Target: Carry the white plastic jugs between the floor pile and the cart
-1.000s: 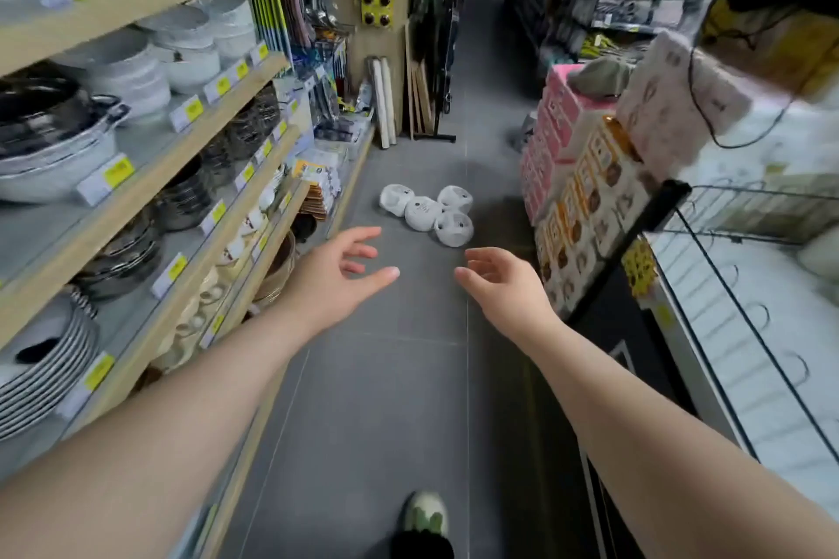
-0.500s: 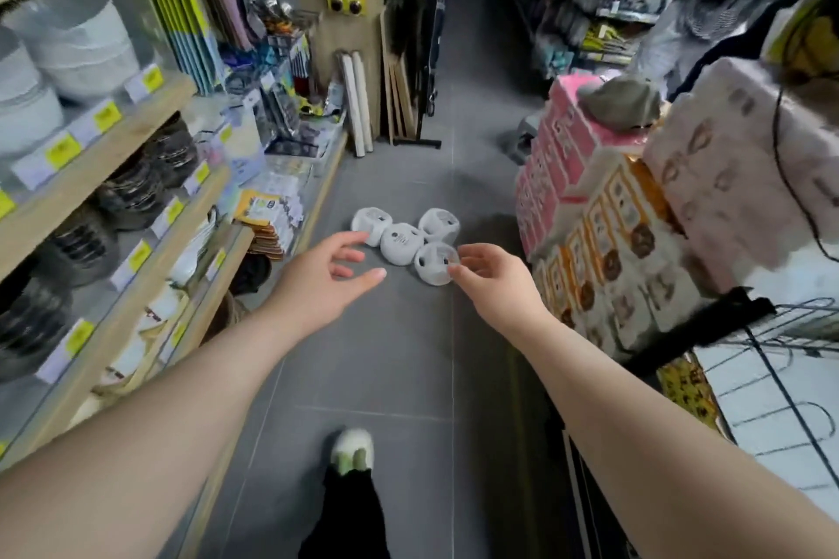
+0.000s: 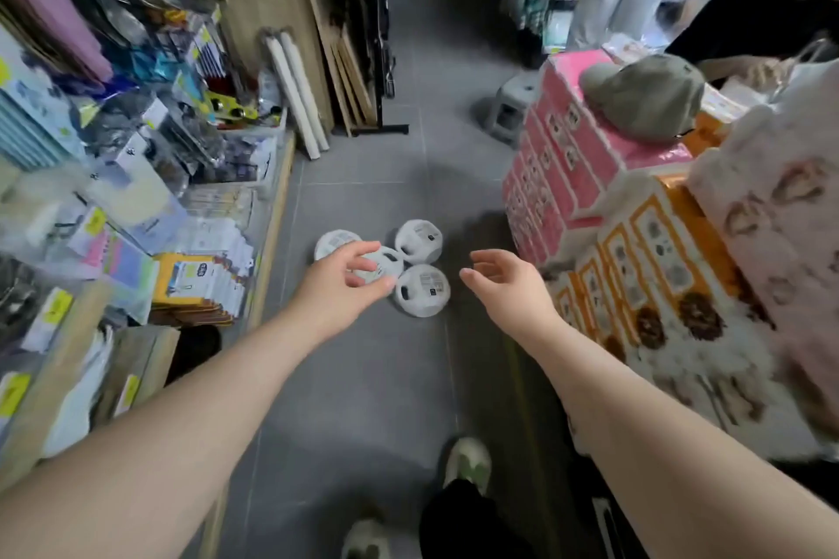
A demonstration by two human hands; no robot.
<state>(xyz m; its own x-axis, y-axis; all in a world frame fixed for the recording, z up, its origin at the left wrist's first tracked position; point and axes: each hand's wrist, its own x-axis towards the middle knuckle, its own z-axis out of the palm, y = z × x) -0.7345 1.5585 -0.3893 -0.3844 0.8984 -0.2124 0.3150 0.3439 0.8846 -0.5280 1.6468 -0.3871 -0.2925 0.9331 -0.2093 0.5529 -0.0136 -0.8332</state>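
1. Since the earlier frames both hands have come forward toward four white round packs (image 3: 422,290) lying clustered on the grey floor (image 3: 363,399) in the middle of the aisle.
2. Left hand (image 3: 347,281) now overlaps the middle pack (image 3: 383,261) in the view, fingers loosely spread and holding nothing; whether it touches the pack cannot be told.
3. Right hand (image 3: 506,281) hovers just right of the nearest pack, fingers relaxed and wide, empty.
4. Left of the aisle stand shelves (image 3: 136,241) crowded with packaged goods.
5. Right of it, pink cartons (image 3: 581,159) and orange cartons (image 3: 644,250) are stacked, a grey cap (image 3: 644,98) lying on the pink ones.
6. Near the bottom edge, pale shoes (image 3: 467,463) show.
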